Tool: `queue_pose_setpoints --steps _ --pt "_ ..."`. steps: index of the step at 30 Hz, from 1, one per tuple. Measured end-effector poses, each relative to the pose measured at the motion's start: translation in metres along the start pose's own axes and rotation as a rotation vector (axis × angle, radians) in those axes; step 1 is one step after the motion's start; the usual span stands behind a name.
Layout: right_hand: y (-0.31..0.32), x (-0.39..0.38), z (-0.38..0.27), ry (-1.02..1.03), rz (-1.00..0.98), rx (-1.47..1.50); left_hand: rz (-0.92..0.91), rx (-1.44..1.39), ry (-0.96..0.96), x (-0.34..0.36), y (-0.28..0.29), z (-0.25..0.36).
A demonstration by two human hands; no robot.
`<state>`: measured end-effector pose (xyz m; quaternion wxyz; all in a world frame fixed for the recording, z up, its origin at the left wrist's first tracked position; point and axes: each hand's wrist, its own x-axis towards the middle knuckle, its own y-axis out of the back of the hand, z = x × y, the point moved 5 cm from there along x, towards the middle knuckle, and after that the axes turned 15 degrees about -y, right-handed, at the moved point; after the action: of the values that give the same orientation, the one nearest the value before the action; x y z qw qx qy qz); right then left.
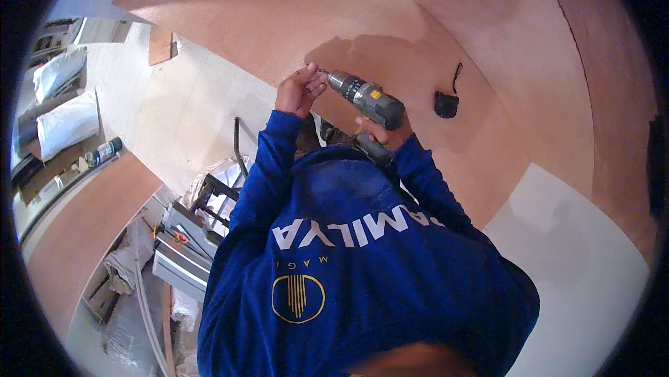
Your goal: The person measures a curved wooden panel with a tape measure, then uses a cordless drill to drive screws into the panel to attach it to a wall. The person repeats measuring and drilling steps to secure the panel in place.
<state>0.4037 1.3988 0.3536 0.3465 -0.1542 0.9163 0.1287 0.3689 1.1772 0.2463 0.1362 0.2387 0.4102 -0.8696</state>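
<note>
My right hand (391, 134) is wrapped round the handle of a dark grey and yellow cordless drill (375, 102). The drill's chuck points to the left and away from me, with a thin bit at its front. At the tip of that bit, the fingers of my left hand (300, 91) are curled in and closed. Whatever they pinch there is too small to make out. Both hands are above the near edge of a reddish-brown board (279, 28). A black tape measure (446, 104) with a strap lies on the board, to the right of the drill.
Further right is a white surface (568, 237). Down to my left sits a grey toolbox (182, 258) beside plastic sheeting. White sacks (68, 125) and a small canister (104, 151) stand farther left. A small wood offcut (159, 45) lies on the pale floor (188, 88).
</note>
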Motion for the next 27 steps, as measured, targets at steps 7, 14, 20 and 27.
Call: queue_pose_setpoints --steps 7,14,20,27 --pt "-0.004 0.023 0.002 -0.025 0.113 -0.005 -0.134 0.053 0.102 0.046 -0.004 0.001" --pt "-0.025 0.038 -0.048 0.017 0.236 0.008 -0.127 0.178 0.198 0.104 -0.01 0.023" --pt "-0.034 0.054 -0.047 -0.029 0.367 0.061 -0.093 0.325 0.212 0.129 -0.006 0.031" --pt "-0.014 0.07 -0.035 -0.267 0.579 -0.335 0.223 0.278 -0.224 0.093 0.081 0.117"
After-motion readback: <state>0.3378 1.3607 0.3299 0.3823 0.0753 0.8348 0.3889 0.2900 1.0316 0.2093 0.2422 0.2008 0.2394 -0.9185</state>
